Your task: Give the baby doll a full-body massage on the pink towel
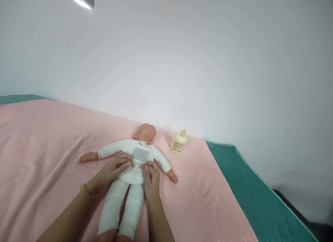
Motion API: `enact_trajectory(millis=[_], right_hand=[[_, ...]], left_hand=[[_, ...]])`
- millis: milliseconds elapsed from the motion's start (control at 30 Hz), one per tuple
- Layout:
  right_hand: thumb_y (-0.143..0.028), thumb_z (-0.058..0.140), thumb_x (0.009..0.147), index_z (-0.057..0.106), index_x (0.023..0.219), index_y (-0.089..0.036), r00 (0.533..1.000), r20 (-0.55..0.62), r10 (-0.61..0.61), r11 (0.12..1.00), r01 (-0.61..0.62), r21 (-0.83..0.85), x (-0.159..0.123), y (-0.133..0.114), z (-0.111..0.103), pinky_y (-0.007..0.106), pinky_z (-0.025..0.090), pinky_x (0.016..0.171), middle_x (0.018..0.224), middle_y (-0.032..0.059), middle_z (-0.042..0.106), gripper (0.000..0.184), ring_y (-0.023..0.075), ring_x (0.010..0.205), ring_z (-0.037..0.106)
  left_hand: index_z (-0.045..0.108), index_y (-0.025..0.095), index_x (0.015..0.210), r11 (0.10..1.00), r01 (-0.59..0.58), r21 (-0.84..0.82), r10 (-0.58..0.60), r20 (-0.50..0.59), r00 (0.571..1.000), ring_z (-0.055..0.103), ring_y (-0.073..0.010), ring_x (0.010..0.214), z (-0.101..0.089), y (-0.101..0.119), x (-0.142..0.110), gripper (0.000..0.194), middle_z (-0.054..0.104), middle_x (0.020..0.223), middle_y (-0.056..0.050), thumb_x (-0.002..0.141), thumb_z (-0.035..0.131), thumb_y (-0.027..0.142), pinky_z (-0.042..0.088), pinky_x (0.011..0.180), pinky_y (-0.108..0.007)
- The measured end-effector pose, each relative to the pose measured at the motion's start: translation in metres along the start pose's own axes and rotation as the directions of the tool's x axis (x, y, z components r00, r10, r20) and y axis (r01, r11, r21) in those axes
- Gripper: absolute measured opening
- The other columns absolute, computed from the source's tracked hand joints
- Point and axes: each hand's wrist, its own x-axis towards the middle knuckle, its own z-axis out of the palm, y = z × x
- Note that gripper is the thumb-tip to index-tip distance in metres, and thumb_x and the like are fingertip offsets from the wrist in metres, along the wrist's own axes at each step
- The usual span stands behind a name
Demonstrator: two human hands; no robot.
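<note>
A baby doll [135, 173] with a soft white cloth body lies stretched out on a pink cloth, its bare head [147, 132] farthest from me and its arms spread. A grey rectangular panel [140, 154] sits on its upper torso. My left hand [118, 166], with a gold bracelet [88, 191] at the wrist, rests on the left side of the doll's torso, fingers stretched out. On the other side, my right hand [151, 176] touches the torso just below the panel. Its fingers are bent in with the thumb close to them; whatever they pinch is hidden.
A pale yellow pump bottle [178, 142] stands right of the doll's head, near the wall. The pink cloth [197, 200] has folds at the left and lies over a green sheet [234, 176]. A white wall [182, 61] rises behind. Something dark [307, 217] shows at the lower right.
</note>
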Motion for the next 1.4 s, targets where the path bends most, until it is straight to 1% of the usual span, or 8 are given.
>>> enact_trajectory(millis=[367,533,800,900,1000,1133,1267,1400], right_hand=[[-0.039,0.037,0.101,0.073,0.090,-0.024,0.997,0.050,0.050,0.997,-0.048,-0.053,0.003,0.000,0.001,0.035,0.042,0.092,0.094,0.0059,0.064,0.041,0.0208,0.099,0.057],[-0.037,0.039,0.100,0.071,0.099,-0.023,1.000,0.019,0.008,0.999,-0.007,-0.051,0.002,-0.002,0.000,0.037,0.040,0.098,0.103,0.0068,0.063,0.036,0.0204,0.105,0.056],[-0.036,0.041,0.099,0.072,0.098,-0.023,0.998,0.053,0.034,0.995,-0.028,-0.100,0.005,0.000,0.001,0.038,0.040,0.097,0.103,0.0071,0.063,0.033,0.0210,0.104,0.056],[-0.036,0.042,0.099,0.072,0.097,-0.022,0.998,0.048,0.030,0.998,-0.027,-0.056,0.008,-0.004,-0.003,0.036,0.041,0.095,0.103,0.0072,0.063,0.032,0.0211,0.104,0.057],[-0.036,0.042,0.099,0.070,0.099,-0.021,1.000,-0.012,0.000,0.999,0.001,0.042,0.018,-0.009,-0.007,0.034,0.042,0.093,0.104,0.0069,0.062,0.032,0.0201,0.103,0.058],[-0.037,0.039,0.099,0.068,0.097,-0.020,0.996,-0.094,0.006,0.997,0.001,0.077,0.050,-0.012,-0.004,0.032,0.042,0.092,0.100,0.0062,0.064,0.034,0.0196,0.101,0.059],[-0.038,0.036,0.099,0.065,0.086,-0.019,0.987,-0.148,0.070,0.996,-0.078,-0.049,0.083,-0.006,0.009,0.033,0.042,0.085,0.091,0.0077,0.066,0.037,0.0217,0.093,0.059],[-0.032,0.035,0.099,0.064,0.080,-0.018,0.990,-0.129,0.057,0.978,-0.082,-0.193,0.089,0.010,0.022,0.032,0.041,0.080,0.086,0.0086,0.066,0.037,0.0224,0.087,0.059]], left_hand=[[0.069,0.021,0.088,0.998,0.054,0.036,-0.055,0.043,0.998,0.060,-0.0212,0.097,0.001,0.005,0.004,0.034,0.071,0.097,-0.002,0.096,0.044,0.041,0.041,0.097,-0.034],[0.069,0.021,0.102,0.999,0.037,-0.015,-0.037,-0.004,0.999,0.057,-0.0232,0.110,0.001,0.000,0.002,0.032,0.070,0.109,-0.004,0.097,0.044,0.041,0.039,0.101,-0.036],[0.071,0.023,0.102,0.994,0.045,0.100,-0.045,-0.004,0.999,0.059,-0.0233,0.103,0.005,0.005,0.006,0.032,0.071,0.107,-0.003,0.095,0.046,0.041,0.041,0.098,-0.038],[0.071,0.021,0.095,0.992,0.120,0.039,-0.116,-0.085,0.990,0.061,-0.0235,0.099,0.006,0.002,0.005,0.036,0.072,0.102,-0.004,0.096,0.043,0.044,0.044,0.094,-0.037],[0.069,0.020,0.094,0.979,0.202,-0.031,-0.203,-0.217,0.955,0.062,-0.0245,0.099,0.005,-0.003,0.006,0.038,0.072,0.102,-0.005,0.094,0.044,0.047,0.047,0.090,-0.036],[0.069,0.020,0.096,0.975,0.223,0.006,-0.209,-0.326,0.922,0.062,-0.0260,0.103,0.000,-0.003,0.028,0.039,0.072,0.105,-0.007,0.092,0.044,0.049,0.047,0.089,-0.036],[0.066,0.020,0.082,0.962,0.257,0.093,-0.216,-0.316,0.924,0.064,-0.0244,0.091,0.002,0.006,0.062,0.046,0.073,0.091,-0.006,0.095,0.029,0.044,0.047,0.084,-0.035],[0.058,0.021,0.069,0.942,0.297,0.153,-0.240,-0.310,0.920,0.063,-0.0249,0.077,0.011,0.003,0.080,0.046,0.069,0.074,-0.007,0.094,0.022,0.037,0.047,0.075,-0.036]])
